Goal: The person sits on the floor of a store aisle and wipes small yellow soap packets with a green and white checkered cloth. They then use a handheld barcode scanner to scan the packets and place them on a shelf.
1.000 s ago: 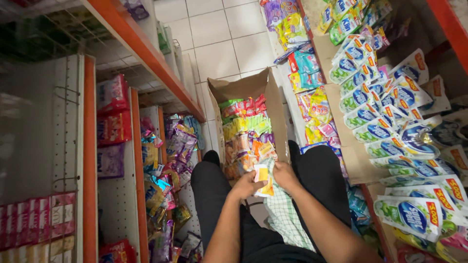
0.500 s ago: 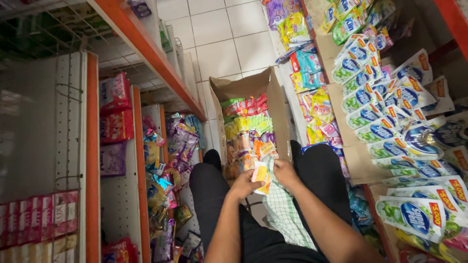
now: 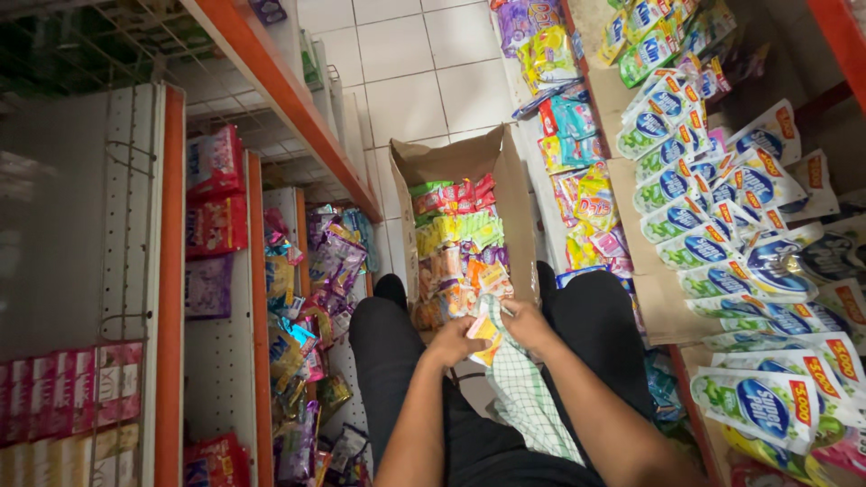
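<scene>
Both hands are close together over the lap: the left hand (image 3: 457, 341) and right hand (image 3: 526, 323) are each pinched on the same small orange packet (image 3: 485, 330), which sits right between them, just above a checked cloth (image 3: 528, 397) draped down between the knees. Straight ahead of the hands is an open cardboard box (image 3: 451, 162) on the tile floor, stuffed with rows of colourful sachets (image 3: 456, 236). Shelves (image 3: 271, 81) stand off to the left of the hands, and piles of green and white pouches (image 3: 713, 243) lie to the right. The packet looks feather-light, thin and floppy, probably a bit slick and crinkly, so I'd say pinch it by the edges or the sealed strip rather than squeezing the middle.
</scene>
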